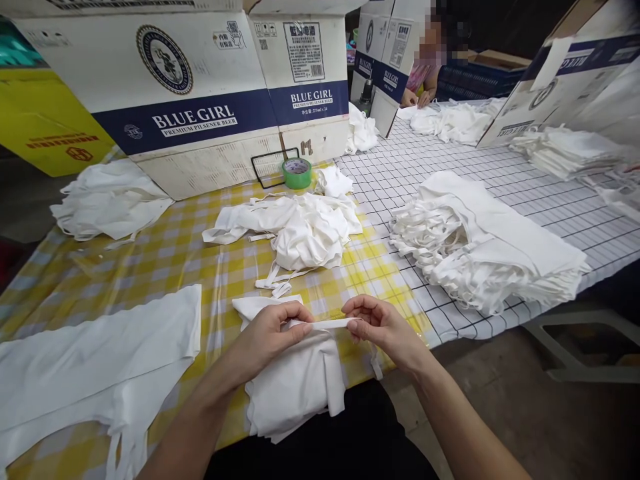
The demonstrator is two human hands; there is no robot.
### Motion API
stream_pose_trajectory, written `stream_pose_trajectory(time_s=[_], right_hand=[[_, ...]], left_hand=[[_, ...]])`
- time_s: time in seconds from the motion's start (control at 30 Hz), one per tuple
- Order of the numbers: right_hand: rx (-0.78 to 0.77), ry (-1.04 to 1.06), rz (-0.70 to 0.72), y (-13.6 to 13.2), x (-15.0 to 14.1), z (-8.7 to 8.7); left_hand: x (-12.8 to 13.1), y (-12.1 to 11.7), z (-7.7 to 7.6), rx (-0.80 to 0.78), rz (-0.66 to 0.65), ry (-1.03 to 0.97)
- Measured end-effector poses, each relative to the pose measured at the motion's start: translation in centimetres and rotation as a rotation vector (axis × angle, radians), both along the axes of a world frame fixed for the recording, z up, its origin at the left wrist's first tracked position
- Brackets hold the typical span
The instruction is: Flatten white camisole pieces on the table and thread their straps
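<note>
A white cloth bag (295,387) hangs over the table's near edge in front of me. My left hand (270,333) and my right hand (380,323) both pinch its white strap (330,324), stretched level between them. Each hand's fingers are closed on the strap. Just beyond lies a loose heap of white bags (300,230) on the yellow checked tablecloth (165,260).
A flat white bag (95,363) lies at my left; a neat stack of bags (490,243) at my right on the black-gridded cloth (575,207). A green tape roll (297,173) and Blue Girl cartons (200,100) stand behind. Another person (425,67) works at the far end.
</note>
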State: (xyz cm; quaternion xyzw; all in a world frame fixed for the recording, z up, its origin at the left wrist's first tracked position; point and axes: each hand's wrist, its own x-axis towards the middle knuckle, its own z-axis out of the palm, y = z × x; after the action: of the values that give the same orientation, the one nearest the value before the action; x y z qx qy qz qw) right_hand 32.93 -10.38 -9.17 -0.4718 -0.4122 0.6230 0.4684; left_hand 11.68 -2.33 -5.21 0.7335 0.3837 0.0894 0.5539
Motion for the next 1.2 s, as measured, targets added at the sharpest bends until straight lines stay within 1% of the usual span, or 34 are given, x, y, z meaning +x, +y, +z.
stream_pose_trajectory(time_s=[0.1, 0.2, 0.27, 0.37, 0.43, 0.5, 0.6, 0.63, 0.7, 0.8, 0.87, 0.93, 1.0, 1.07, 1.2], right_hand=[[-0.041, -0.035, -0.002, -0.1, 0.1, -0.3], [-0.074, -0.102, -0.009, -0.2, -0.1, -0.2], [-0.067, -0.149, -0.017, -0.3, -0.4, -0.1], [-0.017, -0.172, -0.009, -0.3, -0.9, 0.1], [0.009, -0.174, 0.006, -0.3, -1.1, 0.2], [0.027, -0.199, 0.018, -0.2, -1.3, 0.2], [0.084, -0.327, 0.020, -0.3, -1.3, 0.3], [0.118, -0.393, 0.013, -0.4, -1.3, 0.4], [0.209, -0.541, -0.030, -0.7, -1.4, 0.4], [0.413, -0.741, -0.126, -1.3, -1.8, 0.0], [0.595, -0.850, -0.187, -1.8, -2.1, -0.7], [0.787, -0.948, -0.235, -2.4, -2.4, -1.5], [0.942, -1.033, -0.262, -2.9, -2.6, -2.2], [1.046, -1.089, -0.266, -3.3, -2.8, -2.7], [1.155, -1.113, -0.274, -3.5, -3.1, -2.9]], left_hand=[[-0.1, 0.0, 0.0, 0.030, -0.013, 0.018], [-0.1, 0.0, -0.3, 0.108, -0.030, 0.066], [0.1, -0.2, -0.6, 0.178, -0.054, 0.091], [0.8, -0.7, -0.9, 0.255, -0.106, 0.065], [1.5, -1.1, -0.9, 0.260, -0.131, 0.033], [2.1, -1.5, -0.7, 0.225, -0.134, 0.019], [2.6, -1.9, -0.6, 0.195, -0.103, 0.020], [2.6, -2.0, -0.7, 0.220, -0.088, 0.022], [2.5, -2.1, -1.0, 0.341, -0.062, 0.021], [2.1, -2.5, -1.5, 0.666, -0.025, -0.009], [1.8, -2.9, -1.8, 0.887, 0.004, -0.049], [1.4, -3.4, -2.2, 1.047, 0.032, -0.074], [1.0, -3.8, -2.7, 1.160, 0.065, -0.076], [0.5, -4.2, -3.2, 1.244, 0.094, -0.072], [-0.4, -4.7, -3.7, 1.336, 0.121, -0.077]])
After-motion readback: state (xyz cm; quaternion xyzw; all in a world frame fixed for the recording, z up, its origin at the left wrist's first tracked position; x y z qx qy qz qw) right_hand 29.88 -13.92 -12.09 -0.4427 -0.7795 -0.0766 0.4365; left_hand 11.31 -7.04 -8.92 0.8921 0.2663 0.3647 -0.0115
